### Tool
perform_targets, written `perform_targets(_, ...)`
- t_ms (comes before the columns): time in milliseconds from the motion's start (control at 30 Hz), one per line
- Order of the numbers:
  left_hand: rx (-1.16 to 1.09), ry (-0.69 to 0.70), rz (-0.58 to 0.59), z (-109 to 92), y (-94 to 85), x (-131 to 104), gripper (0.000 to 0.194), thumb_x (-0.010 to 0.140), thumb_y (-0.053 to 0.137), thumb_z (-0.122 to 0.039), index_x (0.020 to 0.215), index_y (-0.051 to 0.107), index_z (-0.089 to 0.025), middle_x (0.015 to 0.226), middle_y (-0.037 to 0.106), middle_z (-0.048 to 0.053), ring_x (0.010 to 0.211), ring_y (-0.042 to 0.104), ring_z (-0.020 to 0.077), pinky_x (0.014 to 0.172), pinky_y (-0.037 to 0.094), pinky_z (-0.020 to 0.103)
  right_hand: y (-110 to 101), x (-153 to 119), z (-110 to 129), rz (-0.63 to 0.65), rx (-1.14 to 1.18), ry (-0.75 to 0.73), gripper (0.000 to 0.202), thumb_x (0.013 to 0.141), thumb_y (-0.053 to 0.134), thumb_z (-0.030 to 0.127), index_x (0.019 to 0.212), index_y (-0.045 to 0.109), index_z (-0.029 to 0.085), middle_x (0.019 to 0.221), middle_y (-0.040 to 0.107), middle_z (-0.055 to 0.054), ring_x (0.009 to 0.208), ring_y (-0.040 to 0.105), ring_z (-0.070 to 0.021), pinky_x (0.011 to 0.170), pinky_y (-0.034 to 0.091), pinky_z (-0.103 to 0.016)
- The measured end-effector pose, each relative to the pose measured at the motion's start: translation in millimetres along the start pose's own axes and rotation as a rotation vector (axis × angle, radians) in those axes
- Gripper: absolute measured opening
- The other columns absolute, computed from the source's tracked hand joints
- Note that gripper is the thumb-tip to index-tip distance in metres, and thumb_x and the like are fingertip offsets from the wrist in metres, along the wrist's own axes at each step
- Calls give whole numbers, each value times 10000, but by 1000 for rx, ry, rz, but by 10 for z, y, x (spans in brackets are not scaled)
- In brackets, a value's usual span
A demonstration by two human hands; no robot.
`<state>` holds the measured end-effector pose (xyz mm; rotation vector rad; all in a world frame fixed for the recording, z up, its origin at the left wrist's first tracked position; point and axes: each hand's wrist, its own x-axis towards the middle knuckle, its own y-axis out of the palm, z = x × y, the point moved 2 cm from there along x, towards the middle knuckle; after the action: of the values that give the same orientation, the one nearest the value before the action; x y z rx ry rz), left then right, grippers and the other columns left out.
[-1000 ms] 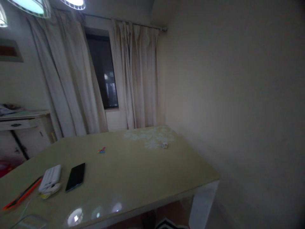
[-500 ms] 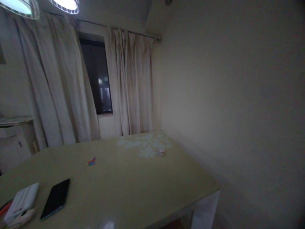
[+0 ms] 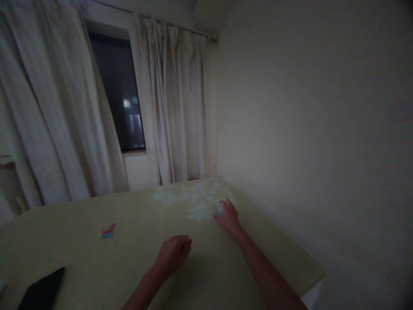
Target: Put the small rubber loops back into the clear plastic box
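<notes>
My right hand reaches far across the table, with thumb and fingers apart around a small clear-and-whitish object. Part of that object is covered by the hand, and its kind is too small and dim to make out. Whether the fingers touch it I cannot tell. Nearer to me, my left hand hovers over the table with its fingers curled in, and nothing shows in it. Off to its left lies a little pile of brightly coloured small pieces.
A dark smartphone lies on the greenish table at the lower left. The wall runs along the table's right side. Curtains and a dark window stand behind the far edge.
Both hands have come into view from below, the right one reaching the small clear object. The camera has tilted down and turned somewhat right, so the white things at lower left are nearly out of frame.
</notes>
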<state>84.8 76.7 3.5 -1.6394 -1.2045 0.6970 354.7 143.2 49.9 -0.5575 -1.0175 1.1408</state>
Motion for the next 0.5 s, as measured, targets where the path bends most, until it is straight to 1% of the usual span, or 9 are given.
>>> perform_targets(67, 20, -9, -52, 133, 46, 170, 313, 1018, 455, -198, 788, 668, -202, 857, 724, 68, 840, 702, 239, 803, 514, 368, 244, 148, -72, 16, -4, 42, 483, 869, 658, 256, 1341, 647, 154, 1499, 551, -243, 1409, 512, -404, 1129, 418, -534)
perform_targets(133, 27, -16, -62, 283, 160, 198, 274, 970, 485, -203, 767, 668, -221, 891, 755, 87, 852, 737, 266, 774, 533, 362, 412, 140, -124, 45, 5, 32, 452, 892, 626, 220, 1336, 677, 157, 1466, 593, -232, 1426, 498, -407, 1166, 388, -549)
perform_targets(200, 5, -13, -69, 422, 298, 154, 184, 928, 549, -249, 834, 708, -253, 986, 782, 94, 943, 754, 289, 829, 569, 369, 510, 21, -79, 104, 28, -19, 447, 840, 708, 219, 1286, 729, 207, 1370, 674, -165, 1363, 556, -361, 1167, 413, -478)
perform_targets(233, -42, 10, -114, 478, 354, 130, 154, 898, 594, -272, 948, 740, -269, 1078, 785, 103, 1033, 744, 306, 909, 575, 394, 540, -66, -9, 159, 57, -80, 468, 817, 763, 255, 1284, 741, 249, 1366, 686, -119, 1345, 570, -327, 1159, 433, -427)
perform_targets(300, -117, 54, -141, 567, 451, 102, 463, 806, 714, -317, 1268, 717, -283, 1317, 741, 123, 1244, 676, 345, 1083, 525, 445, 573, -265, 202, 305, 191, -245, 546, 804, 826, 321, 1340, 731, 270, 1412, 667, -107, 1358, 555, -317, 1179, 417, -423)
perform_targets(333, -143, 63, -141, 602, 489, 99, 636, 755, 767, -341, 1380, 672, -277, 1385, 714, 133, 1294, 648, 365, 1125, 504, 464, 584, -365, 320, 410, 261, -333, 583, 800, 849, 361, 1366, 721, 311, 1443, 655, -82, 1374, 546, -304, 1190, 408, -408)
perform_targets(367, -159, 67, -139, 630, 516, 101, 726, 730, 795, -375, 1432, 648, -268, 1393, 714, 142, 1284, 655, 375, 1123, 513, 466, 587, -456, 428, 510, 334, -417, 627, 815, 849, 412, 1418, 684, 364, 1484, 635, -49, 1400, 534, -286, 1210, 387, -392)
perform_targets(433, -196, 69, -172, 672, 531, 100, 786, 719, 820, -436, 1464, 636, -266, 1403, 710, 150, 1268, 666, 381, 1112, 531, 464, 567, -567, 563, 604, 447, -473, 731, 839, 832, 503, 1519, 590, 389, 1565, 576, -40, 1436, 516, -278, 1226, 370, -376)
perform_targets(500, -254, 88, -195, 690, 502, 83, 796, 710, 847, -444, 1460, 642, -271, 1414, 703, 156, 1278, 662, 386, 1120, 525, 478, 534, -595, 596, 669, 504, -484, 731, 834, 840, 510, 1510, 609, 360, 1568, 574, -57, 1428, 533, -279, 1228, 368, -375)
